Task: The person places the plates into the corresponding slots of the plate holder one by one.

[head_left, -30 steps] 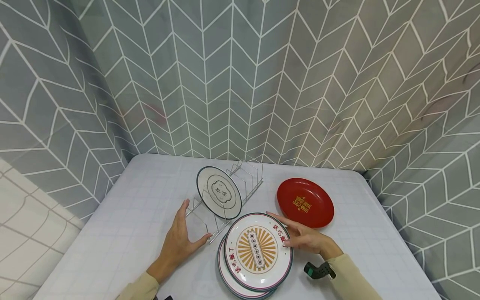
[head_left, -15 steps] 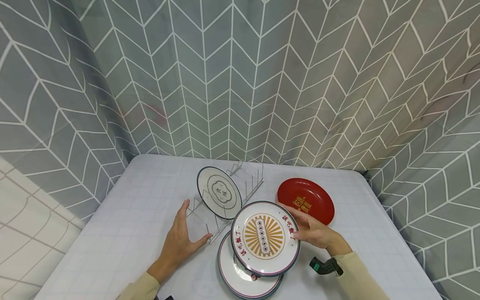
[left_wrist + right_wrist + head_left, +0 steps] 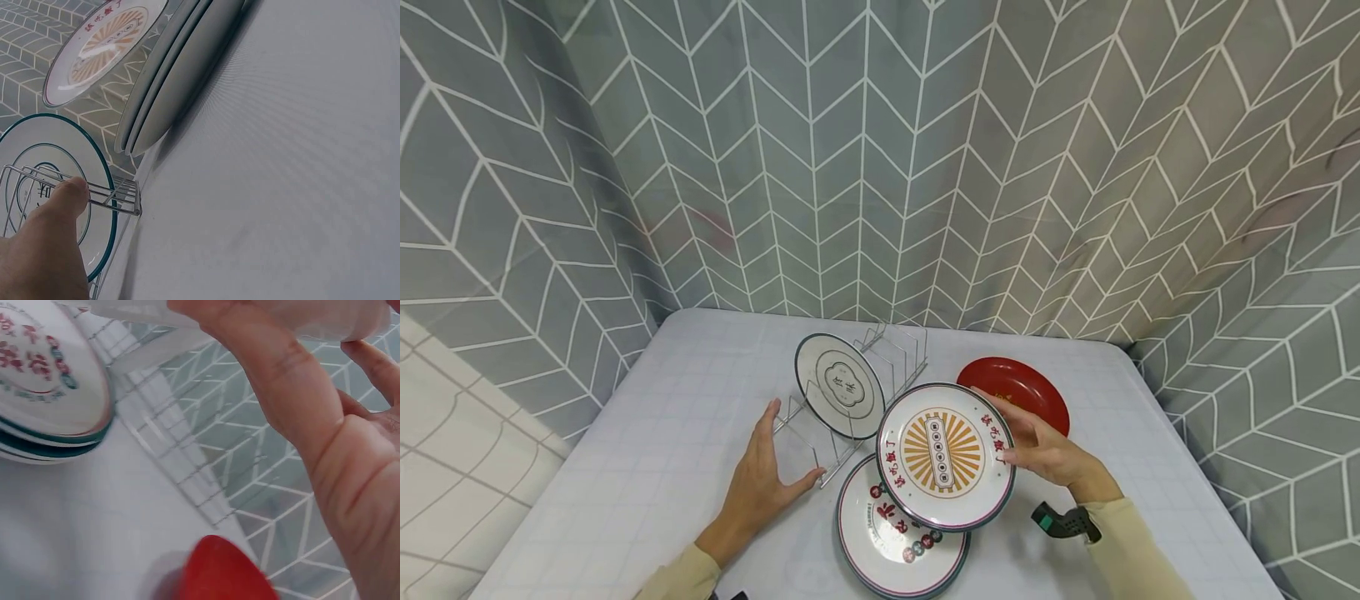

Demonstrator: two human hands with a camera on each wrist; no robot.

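Note:
My left hand grips the near end of a wire plate rack, its thumb on a wire in the left wrist view. A white plate with a dark rim leans upright in the rack. In my right hand is a white plate with an orange sunburst, thumb on top of the rim and fingers underneath. That plate is held tilted above a stack of white plates with red print and green edges, and partly covers it in the head view.
A red oval plate lies at the back right, partly behind the right hand. The white-clothed table meets a grey patterned curtain at the back. A black band is on the right wrist.
The right hand has lifted the sunburst plate off the stack and carried it up and to the right, uncovering the red print of the plate below. The left hand stays on the rack.

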